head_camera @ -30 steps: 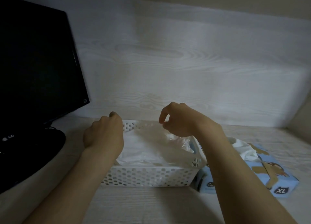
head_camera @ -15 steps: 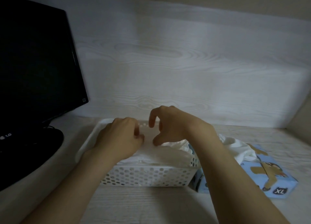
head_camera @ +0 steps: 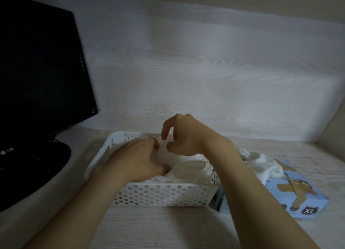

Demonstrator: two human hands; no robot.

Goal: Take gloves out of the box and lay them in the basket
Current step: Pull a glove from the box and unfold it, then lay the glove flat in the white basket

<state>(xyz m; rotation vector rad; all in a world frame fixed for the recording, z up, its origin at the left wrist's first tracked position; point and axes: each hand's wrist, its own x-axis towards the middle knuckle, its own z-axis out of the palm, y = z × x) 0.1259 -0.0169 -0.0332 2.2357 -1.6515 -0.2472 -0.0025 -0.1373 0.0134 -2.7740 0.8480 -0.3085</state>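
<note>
The left grip (head_camera: 138, 159) lies palm-down on the pile of white gloves (head_camera: 188, 166), fingers bent and thumb pushed into the soft material; I cannot tell whether it pinches any of it. The right grip (head_camera: 188, 136) hovers just beyond it, touching or almost touching. Its forefinger and thumb curve toward each other with a small gap between, and whether a thin film of glove is caught there cannot be told. Both are above the white perforated basket (head_camera: 164, 194), which the gloves fill to its rim. Just right of the basket, partly behind the right forearm, lies the light-blue box (head_camera: 298, 198) marked XL, a bunch of white glove material (head_camera: 261, 161) spilling from its top. All stand on the pale wood-grain table (head_camera: 168, 226). A dark monitor (head_camera: 37, 77) stands at the left.
</note>
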